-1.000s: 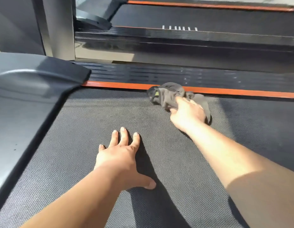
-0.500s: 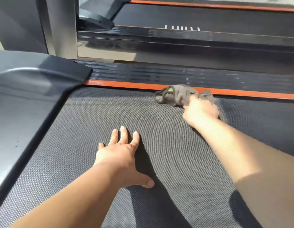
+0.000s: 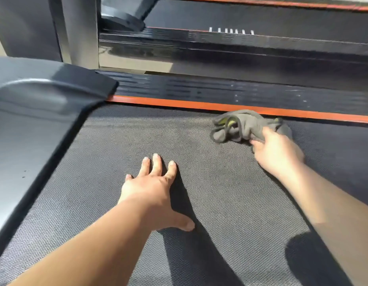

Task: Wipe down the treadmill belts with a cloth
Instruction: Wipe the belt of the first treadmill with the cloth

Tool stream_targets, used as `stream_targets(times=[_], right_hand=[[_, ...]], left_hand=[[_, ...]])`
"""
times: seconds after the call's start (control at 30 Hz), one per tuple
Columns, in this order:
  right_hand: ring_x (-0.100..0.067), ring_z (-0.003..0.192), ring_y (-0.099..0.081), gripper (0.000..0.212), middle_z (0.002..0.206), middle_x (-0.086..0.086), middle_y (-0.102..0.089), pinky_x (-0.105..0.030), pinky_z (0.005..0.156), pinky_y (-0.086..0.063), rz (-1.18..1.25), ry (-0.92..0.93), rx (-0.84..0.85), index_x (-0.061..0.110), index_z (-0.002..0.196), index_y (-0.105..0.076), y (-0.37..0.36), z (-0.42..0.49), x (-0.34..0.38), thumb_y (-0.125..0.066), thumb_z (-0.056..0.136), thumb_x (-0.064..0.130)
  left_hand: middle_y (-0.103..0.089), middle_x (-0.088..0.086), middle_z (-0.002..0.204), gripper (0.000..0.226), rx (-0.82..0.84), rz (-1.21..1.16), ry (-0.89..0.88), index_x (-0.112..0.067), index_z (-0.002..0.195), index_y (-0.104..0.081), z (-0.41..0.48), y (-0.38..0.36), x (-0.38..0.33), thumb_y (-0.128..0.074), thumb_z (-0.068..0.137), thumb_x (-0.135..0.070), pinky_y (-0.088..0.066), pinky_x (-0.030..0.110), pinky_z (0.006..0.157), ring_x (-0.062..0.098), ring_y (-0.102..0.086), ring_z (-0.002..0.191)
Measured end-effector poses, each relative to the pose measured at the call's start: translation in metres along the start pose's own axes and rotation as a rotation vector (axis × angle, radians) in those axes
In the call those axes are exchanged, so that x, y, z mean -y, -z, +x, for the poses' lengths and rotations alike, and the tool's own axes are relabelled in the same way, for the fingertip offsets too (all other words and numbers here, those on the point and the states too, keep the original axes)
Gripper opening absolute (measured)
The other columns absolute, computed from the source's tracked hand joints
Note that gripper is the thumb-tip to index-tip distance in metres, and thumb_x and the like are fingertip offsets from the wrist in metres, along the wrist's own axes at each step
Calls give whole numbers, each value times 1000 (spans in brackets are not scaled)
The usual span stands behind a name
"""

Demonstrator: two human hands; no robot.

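Right hand (image 3: 278, 154) clutches the bunched cloth (image 3: 241, 125), which lies ahead-right of our flat, released left hand (image 3: 152, 187) against the orange strip (image 3: 179, 104); belt (image 3: 230, 195) runs sideways, so we'd judge the right hand sweeps along it.

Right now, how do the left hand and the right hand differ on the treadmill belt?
The left hand lies flat with fingers spread, holding nothing; the right hand curls around the crumpled grey cloth. The left hand sits mid-belt, nearer the camera; the right hand is farther out, by the orange side strip. Both are down on the dark textured treadmill belt.
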State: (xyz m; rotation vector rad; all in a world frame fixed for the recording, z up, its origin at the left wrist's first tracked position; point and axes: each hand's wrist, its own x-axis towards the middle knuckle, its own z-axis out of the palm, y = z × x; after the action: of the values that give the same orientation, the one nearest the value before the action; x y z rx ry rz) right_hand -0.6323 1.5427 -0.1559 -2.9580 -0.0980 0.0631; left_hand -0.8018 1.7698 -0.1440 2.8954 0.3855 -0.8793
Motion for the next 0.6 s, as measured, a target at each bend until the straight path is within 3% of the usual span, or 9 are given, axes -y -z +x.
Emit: stream_targets(times=[0.1,0.2,0.3,0.37,0.43,0.5,0.57,0.6], right_hand=[[-32,115,-62,29,115,-10,-69,-35,94,-46,-56,125,-80,19,120,-61,-12,-41,37,-60,99,38],[-32,107,-70,44,103,-7,-76,-40,98,-54,19,516,-36,15,113,-72,-26,-103,44,-84,72,24],[-23,119,-68,61,117,-3,-76,-44,110,-47,-19,854,-16,19,123,-73,-25,-107,6,-83,64,16],[-23,123,-66,57,125,-3,-73,-42,112,-42,-73,746,-40,23,127,-71,-18,-81,-19,-76,72,12],[-30,127,-61,47,133,-4,-69,-40,105,-49,-71,403,-22,28,132,-65,-3,-54,-28,-66,87,17],[-33,120,-59,29,127,-6,-68,-39,90,-49,8,96,-14,26,125,-59,-4,-46,-18,-57,97,31],[-32,115,-61,27,116,-7,-70,-38,93,-47,-90,81,-33,21,120,-59,-14,-67,10,-59,97,35],[-32,112,-64,29,110,-8,-72,-40,97,-48,-95,162,-50,18,118,-62,-19,-84,25,-65,93,33]], left_hand=[[34,1,166,156,-2,0,6,-38,158,23,-1,1,0,-67,46,-97,-10,59,127,25,24,155],[34,0,165,156,2,-1,4,-37,162,15,-2,2,-1,-66,44,-98,-11,59,127,24,24,155],[34,0,166,154,-14,-15,5,-39,162,11,-1,1,-1,-67,43,-98,-12,59,126,23,23,156],[33,0,166,154,-9,5,7,-40,162,12,-1,1,0,-65,43,-100,-13,58,126,23,22,156],[33,0,166,155,-11,8,11,-41,160,19,-1,0,0,-63,42,-101,-13,58,126,24,22,156],[33,-1,166,156,-11,6,15,-41,158,22,-2,0,-1,-63,41,-101,-13,58,126,23,22,156],[34,-1,166,157,-10,9,15,-41,158,24,-1,0,-2,-62,41,-102,-13,57,127,23,22,156],[34,-1,166,157,-6,9,16,-42,158,24,-1,0,-2,-62,40,-102,-13,57,127,23,23,156]])
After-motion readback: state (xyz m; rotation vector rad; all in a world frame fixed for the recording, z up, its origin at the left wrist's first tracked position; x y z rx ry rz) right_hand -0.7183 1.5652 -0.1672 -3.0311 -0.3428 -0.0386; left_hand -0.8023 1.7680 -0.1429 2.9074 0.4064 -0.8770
